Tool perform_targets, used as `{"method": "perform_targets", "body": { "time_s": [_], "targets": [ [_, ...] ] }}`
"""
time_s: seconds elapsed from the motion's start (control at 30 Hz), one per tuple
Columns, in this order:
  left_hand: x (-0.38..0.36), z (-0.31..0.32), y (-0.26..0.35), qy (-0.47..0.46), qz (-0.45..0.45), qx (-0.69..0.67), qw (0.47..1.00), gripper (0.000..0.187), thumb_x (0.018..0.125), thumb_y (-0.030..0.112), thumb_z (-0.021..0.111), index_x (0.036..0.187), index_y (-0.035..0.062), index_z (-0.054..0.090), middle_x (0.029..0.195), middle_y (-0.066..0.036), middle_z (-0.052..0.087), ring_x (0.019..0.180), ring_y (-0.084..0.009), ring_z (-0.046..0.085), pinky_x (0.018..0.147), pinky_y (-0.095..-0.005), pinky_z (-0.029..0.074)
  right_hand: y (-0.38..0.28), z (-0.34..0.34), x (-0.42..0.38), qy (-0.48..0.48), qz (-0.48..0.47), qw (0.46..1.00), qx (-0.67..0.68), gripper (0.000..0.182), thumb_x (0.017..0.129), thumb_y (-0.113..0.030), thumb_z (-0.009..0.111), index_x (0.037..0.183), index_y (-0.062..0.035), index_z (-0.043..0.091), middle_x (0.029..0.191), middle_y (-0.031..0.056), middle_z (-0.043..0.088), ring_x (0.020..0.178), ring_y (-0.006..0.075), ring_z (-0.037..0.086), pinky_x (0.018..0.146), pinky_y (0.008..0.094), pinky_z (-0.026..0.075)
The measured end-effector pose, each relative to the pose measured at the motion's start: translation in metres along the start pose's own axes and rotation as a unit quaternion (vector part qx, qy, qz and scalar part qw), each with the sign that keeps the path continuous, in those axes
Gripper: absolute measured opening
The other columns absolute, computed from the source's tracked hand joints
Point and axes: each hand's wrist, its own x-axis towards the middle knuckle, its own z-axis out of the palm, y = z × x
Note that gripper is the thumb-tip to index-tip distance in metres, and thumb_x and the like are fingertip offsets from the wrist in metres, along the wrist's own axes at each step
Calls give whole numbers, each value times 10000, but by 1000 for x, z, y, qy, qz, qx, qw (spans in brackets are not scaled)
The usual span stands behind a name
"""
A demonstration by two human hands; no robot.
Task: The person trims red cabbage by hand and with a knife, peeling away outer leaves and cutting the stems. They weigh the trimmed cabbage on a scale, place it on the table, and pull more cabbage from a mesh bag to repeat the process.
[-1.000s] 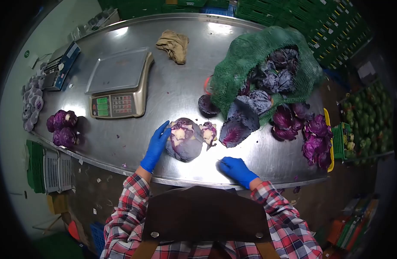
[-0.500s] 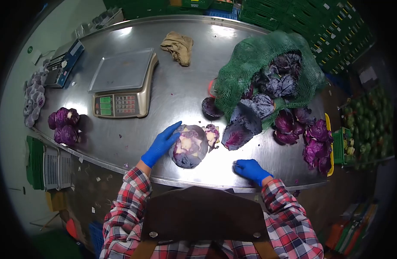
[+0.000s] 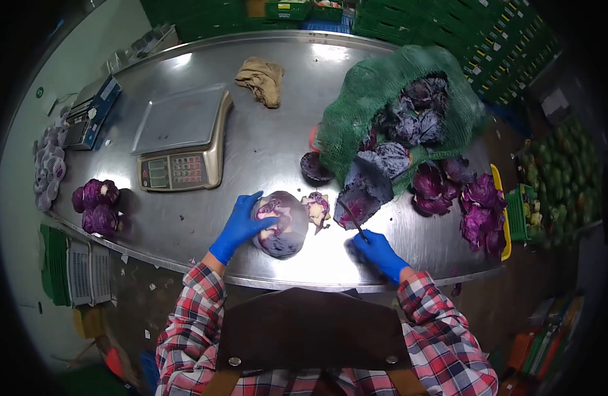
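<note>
My left hand, in a blue glove, grips a red cabbage from its left side, the thumb laid across the pale cut stem. Touching or close to its right side lies a trimmed-off stem piece with leaf scraps. In my right hand, also gloved in blue, is a knife with a thin dark blade angled up and left; its handle is hidden in the fist. Beyond the blade are loose outer cabbage leaves. A dark cupped leaf rests left of them.
A green net bag of red cabbages lies open at the back right. Peeled cabbages sit right and left. A scale and a tan cloth are on the steel table. Green crates stand behind.
My left thumb has come over the cabbage's stem. My right hand has turned and moved slightly left, and the knife blade now shows above it. The scale's lit display has gone dark.
</note>
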Motion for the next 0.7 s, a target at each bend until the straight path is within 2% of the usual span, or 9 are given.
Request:
{"method": "perform_targets", "body": {
  "time_s": [0.03, 0.1, 0.17, 0.27, 0.37, 0.47, 0.57, 0.6, 0.7],
  "targets": [
    [-2, 8, 3, 9, -9, -45, 999, 889, 655, 384, 777, 1337, 20, 338, 1282, -185, 386, 1197, -300, 402, 1015, -347, 326, -67, 11, -5, 22, 95, 982, 160, 239, 902, -249, 530, 1077, -106, 608, 824, 37, 621, 653, 33, 545, 495, 189, 416],
    [-6, 20, 3, 29, -21, -132, 991, 986, 625, 392, 799, 1364, 7, 271, 1314, -201, 354, 1221, -302, 377, 1023, -348, 315, -108, 22, 3, -14, 59, 978, 200, 334, 895, -198, 556, 1209, -90, 515, 752, 11, 552, 600, 82, 496, 575, 238, 452],
    [-6, 26, 1, 32, -30, -166, 985, 1046, 636, 381, 798, 1374, -35, 186, 1348, -226, 312, 1253, -297, 339, 1029, -357, 307, -85, 51, 34, 91, -191, 977, 35, 470, 920, -261, 502, 1341, -93, 381, 876, 99, 622, 683, 172, 599, 654, 296, 485],
    [-15, 35, 12, 65, -55, -188, 979, 1028, 643, 388, 791, 1351, -79, 209, 1331, -253, 326, 1244, -312, 355, 1026, -361, 312, -90, 72, 46, 115, -160, 967, -164, 506, 945, -347, 407, 1373, -93, 314, 1034, 176, 618, 873, 287, 629, 775, 355, 477],
    [-21, 44, 14, 112, -69, -113, 985, 987, 652, 393, 782, 1334, -84, 253, 1298, -254, 365, 1222, -322, 382, 1016, -365, 322, -134, 57, 41, -21, -32, 968, -247, 524, 953, -403, 327, 1382, -105, 284, 1148, 206, 564, 1034, 351, 562, 852, 381, 441],
    [-28, 62, 23, 174, -31, -64, 982, 926, 655, 389, 773, 1289, -101, 308, 1258, -261, 395, 1157, -341, 432, 982, -385, 349, -129, 51, 45, 10, -121, 965, -232, 484, 930, -435, 372, 1294, -122, 436, 997, 266, 587, 945, 389, 578, 817, 391, 460],
    [-28, 79, 33, 204, 14, -4, 979, 916, 645, 391, 775, 1277, -88, 317, 1241, -269, 399, 1151, -373, 413, 979, -427, 336, -126, 42, 58, 34, -9, 993, -115, 525, 920, -484, 372, 1224, -71, 484, 870, 208, 630, 783, 327, 625, 720, 375, 486],
    [-32, 83, 35, 201, 35, 25, 979, 921, 642, 391, 777, 1283, -79, 312, 1238, -268, 399, 1157, -380, 402, 982, -434, 330, -109, 33, 72, 24, -2, 999, 29, 523, 908, -488, 413, 1135, -30, 523, 718, 124, 610, 535, 214, 571, 529, 337, 476],
    [-34, 82, 35, 178, 71, 33, 981, 953, 623, 390, 789, 1314, -36, 290, 1253, -258, 377, 1183, -393, 362, 990, -449, 318, -96, 23, 78, -10, 115, 993, 8, 476, 892, -463, 481, 1079, -29, 535, 648, 42, 550, 412, 110, 448, 380, 275, 393]
  ]
}}
